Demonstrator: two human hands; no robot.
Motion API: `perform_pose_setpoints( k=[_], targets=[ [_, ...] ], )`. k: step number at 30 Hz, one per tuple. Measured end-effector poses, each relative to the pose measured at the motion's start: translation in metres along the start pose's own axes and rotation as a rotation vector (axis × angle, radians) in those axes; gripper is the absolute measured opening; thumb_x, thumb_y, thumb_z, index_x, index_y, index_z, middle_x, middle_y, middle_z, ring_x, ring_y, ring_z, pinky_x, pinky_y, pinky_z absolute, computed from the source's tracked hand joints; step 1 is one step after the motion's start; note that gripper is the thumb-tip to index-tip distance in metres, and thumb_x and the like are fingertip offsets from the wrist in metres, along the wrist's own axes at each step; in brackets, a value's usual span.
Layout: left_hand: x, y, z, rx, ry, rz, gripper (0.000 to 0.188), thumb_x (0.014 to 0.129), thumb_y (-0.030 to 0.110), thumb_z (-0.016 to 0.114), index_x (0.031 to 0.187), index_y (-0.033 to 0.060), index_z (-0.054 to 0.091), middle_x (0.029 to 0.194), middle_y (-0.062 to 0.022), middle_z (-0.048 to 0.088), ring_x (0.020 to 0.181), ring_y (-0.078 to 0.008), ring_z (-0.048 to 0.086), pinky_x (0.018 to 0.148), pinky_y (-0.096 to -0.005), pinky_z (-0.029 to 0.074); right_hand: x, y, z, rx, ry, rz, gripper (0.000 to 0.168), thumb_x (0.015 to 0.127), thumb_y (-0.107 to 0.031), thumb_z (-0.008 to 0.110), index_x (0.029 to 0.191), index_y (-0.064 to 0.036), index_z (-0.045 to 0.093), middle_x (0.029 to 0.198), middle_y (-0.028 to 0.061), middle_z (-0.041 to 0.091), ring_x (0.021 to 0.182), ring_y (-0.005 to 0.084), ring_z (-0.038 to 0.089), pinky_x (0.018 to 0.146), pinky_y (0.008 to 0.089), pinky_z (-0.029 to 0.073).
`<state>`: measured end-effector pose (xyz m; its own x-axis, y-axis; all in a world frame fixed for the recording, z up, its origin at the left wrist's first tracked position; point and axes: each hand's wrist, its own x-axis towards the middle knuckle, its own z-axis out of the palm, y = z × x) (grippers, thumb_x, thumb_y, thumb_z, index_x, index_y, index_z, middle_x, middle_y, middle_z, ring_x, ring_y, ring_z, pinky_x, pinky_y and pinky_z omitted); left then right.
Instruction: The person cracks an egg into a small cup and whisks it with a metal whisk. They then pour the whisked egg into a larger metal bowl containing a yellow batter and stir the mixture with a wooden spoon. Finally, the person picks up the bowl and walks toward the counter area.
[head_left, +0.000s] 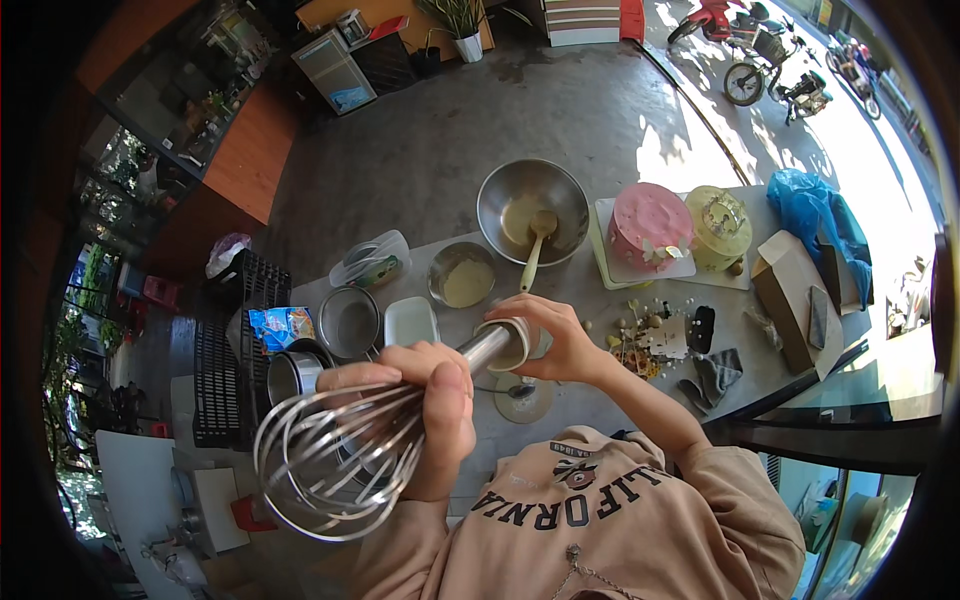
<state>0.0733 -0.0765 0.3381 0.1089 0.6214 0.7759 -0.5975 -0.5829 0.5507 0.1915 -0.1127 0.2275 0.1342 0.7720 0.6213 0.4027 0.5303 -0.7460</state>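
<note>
My left hand (442, 397) grips a metal balloon whisk (341, 469) near the top of its wires, with the wire end towards the lower left. The whisk's handle points into the mouth of a pale cup (516, 349), which my right hand (566, 337) holds around its side. How deep the handle sits is unclear. Beyond the hands is a large steel bowl (499, 184) with a wooden-looking spoon (532, 262) in it. Left of that bowl, a smaller metal bowl (484, 259) holds a pale yellow substance. Beneath the cup, a small spoon (521, 390) lies on a round disc (525, 409).
A sieve (349, 322), a white tray (411, 322) and a black crate (217, 382) are at the left. Pink (651, 221) and yellow (712, 229) cakes stand on boards at the right, near small decorations (637, 349), a grey cloth (716, 379) and a cardboard box (787, 292).
</note>
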Motion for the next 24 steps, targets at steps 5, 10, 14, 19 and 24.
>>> perform_pose_setpoints(
  k=[5,10,14,19,24],
  targets=[
    [-0.017,0.011,-0.011,0.317,-0.13,0.14,0.033,0.064,-0.003,0.045,0.091,0.005,0.029,0.047,-0.0024,0.036,0.03,-0.009,0.027,0.029,-0.0212,0.028,-0.006,-0.001,0.009,0.07,0.045,0.09,0.054,0.053,-0.003,0.07,0.103,-0.006,0.049,0.097,0.0102,0.057,0.089,0.0256,0.057,0.074,0.0307,0.045],
    [-0.018,0.003,0.003,0.188,0.068,0.084,0.032,0.063,-0.004,0.045,0.09,0.004,0.03,0.047,-0.0018,0.033,0.029,-0.0091,0.026,0.028,-0.0208,0.027,-0.013,-0.002,0.008,0.027,0.099,-0.004,0.053,0.053,-0.005,0.071,0.101,-0.006,0.049,0.092,0.009,0.059,0.081,0.0262,0.059,0.07,0.031,0.047],
    [-0.015,-0.007,-0.01,0.176,0.03,0.078,0.032,0.062,-0.006,0.044,0.09,0.0039,0.031,0.047,-0.0014,0.033,0.029,-0.0087,0.026,0.027,-0.0197,0.026,-0.004,-0.02,-0.001,0.044,-0.009,0.116,0.057,0.056,-0.001,0.068,0.109,-0.003,0.045,0.101,0.0115,0.055,0.093,0.0252,0.055,0.08,0.0325,0.042],
    [0.007,0.001,-0.007,-0.03,0.033,-0.13,0.027,0.062,-0.005,0.044,0.085,0.0044,0.032,0.047,-0.001,0.032,0.029,-0.008,0.022,0.026,-0.0197,0.024,0.009,-0.019,-0.016,0.052,-0.231,0.089,0.061,0.055,-0.004,0.067,0.112,-0.004,0.044,0.099,0.0113,0.05,0.092,0.0261,0.051,0.079,0.0334,0.041],
    [-0.003,0.019,-0.005,-0.183,0.049,0.006,0.024,0.067,-0.004,0.042,0.09,0.0029,0.034,0.052,-0.0026,0.034,0.032,-0.0078,0.025,0.03,-0.0192,0.025,0.006,-0.01,-0.018,0.133,-0.158,0.105,0.054,0.052,-0.005,0.069,0.102,-0.005,0.048,0.091,0.0089,0.055,0.084,0.024,0.055,0.073,0.0313,0.044]
  ],
)
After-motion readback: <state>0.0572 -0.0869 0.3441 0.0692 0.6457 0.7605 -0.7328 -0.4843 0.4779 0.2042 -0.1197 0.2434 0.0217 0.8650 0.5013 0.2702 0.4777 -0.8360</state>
